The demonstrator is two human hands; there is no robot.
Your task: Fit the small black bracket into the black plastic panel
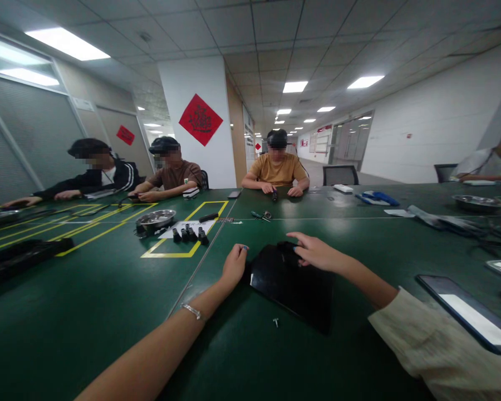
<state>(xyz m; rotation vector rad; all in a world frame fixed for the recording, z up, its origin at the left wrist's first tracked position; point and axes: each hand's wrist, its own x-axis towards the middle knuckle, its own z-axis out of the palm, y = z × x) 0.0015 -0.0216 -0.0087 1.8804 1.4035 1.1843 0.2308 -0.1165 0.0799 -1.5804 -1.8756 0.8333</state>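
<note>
A glossy black panel point(294, 287) lies tilted on the green table in front of me, with a small white mark at its left corner. My left hand point(235, 263) is at the panel's left edge, fingers curled together; whatever may be inside them is hidden. Over the panel's far right part is my right hand point(319, 253), its index finger stretched out to the left and the others bent apart below it. A dark raised part point(287, 246) of the panel sits beside those fingertips. On the near side of the panel lies a small silver screw point(276, 322).
Several black cylindrical parts point(191, 234) stand on white paper within yellow tape, near a metal bowl point(156, 218). Small tools point(261, 215) lie farther ahead. A phone point(470, 312) is at right. Co-workers point(278, 167) sit around the table point(121, 312).
</note>
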